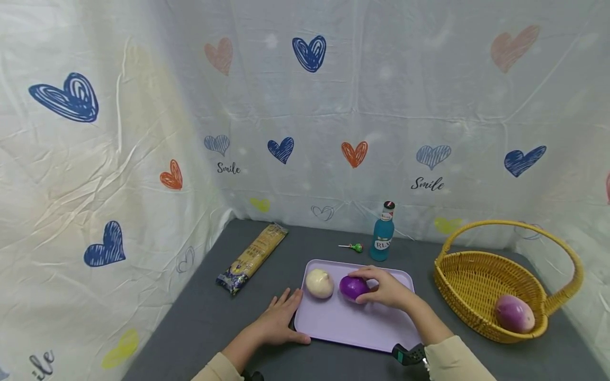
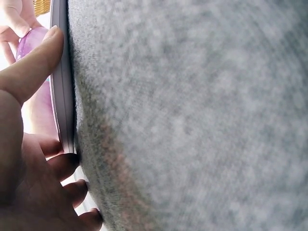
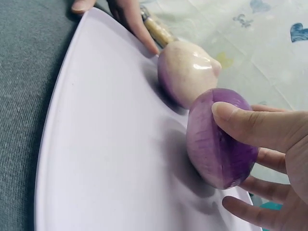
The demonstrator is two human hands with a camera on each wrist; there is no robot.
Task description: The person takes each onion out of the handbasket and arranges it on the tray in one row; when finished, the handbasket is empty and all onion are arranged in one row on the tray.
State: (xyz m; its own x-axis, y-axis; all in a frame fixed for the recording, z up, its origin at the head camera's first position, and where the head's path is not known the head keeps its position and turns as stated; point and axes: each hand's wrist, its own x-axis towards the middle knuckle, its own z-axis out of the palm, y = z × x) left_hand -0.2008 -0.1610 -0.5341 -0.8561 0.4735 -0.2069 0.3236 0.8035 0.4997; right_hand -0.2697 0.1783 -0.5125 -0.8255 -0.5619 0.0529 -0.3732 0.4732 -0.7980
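Note:
A purple onion (image 1: pixel 353 288) is over the lilac tray (image 1: pixel 348 329), pinched between the thumb and fingers of my right hand (image 1: pixel 385 288). In the right wrist view the thumb presses the near side of the purple onion (image 3: pixel 216 149). Beside it on the tray sits a pale onion (image 1: pixel 320 283), whitish with a purple flank. My left hand (image 1: pixel 278 323) lies at the tray's left edge, fingers spread and touching the rim. The left wrist view shows the left thumb (image 2: pixel 41 60) against the tray's side wall (image 2: pixel 62 96).
A yellow wicker basket (image 1: pixel 440 280) with a tall handle stands at right, a purple-pink onion (image 1: pixel 514 314) inside. Behind the tray are a blue bottle (image 1: pixel 383 233) and a green-headed lollipop (image 1: pixel 355 247). A long yellow packet (image 1: pixel 252 257) lies at back left.

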